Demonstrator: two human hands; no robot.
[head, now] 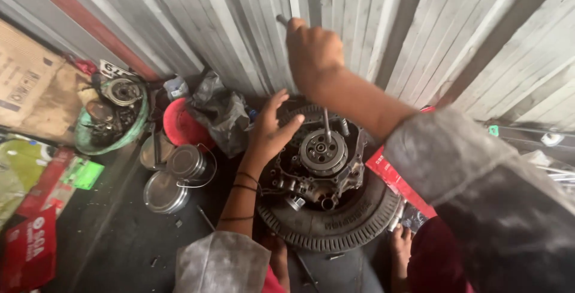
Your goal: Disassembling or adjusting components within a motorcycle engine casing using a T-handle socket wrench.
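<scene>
A greasy engine block (317, 167) with a round clutch assembly (323, 152) lies on a black tyre (335, 224) on the floor. My right hand (311, 53) is raised above it, closed on the top handle of a long T-shaped wrench whose shaft (327, 126) runs down to the clutch. Fingers spread, my left hand (271, 130) rests flat on the engine's left edge beside the clutch.
Stacked steel tiffin containers (173, 176) stand left of the tyre. Behind them are a red lid (179, 126), a crumpled dark bag (221, 113) and a green basin of metal parts (111, 116). Corrugated metal shutter (359, 17) closes the back. Cardboard and red packets lie far left.
</scene>
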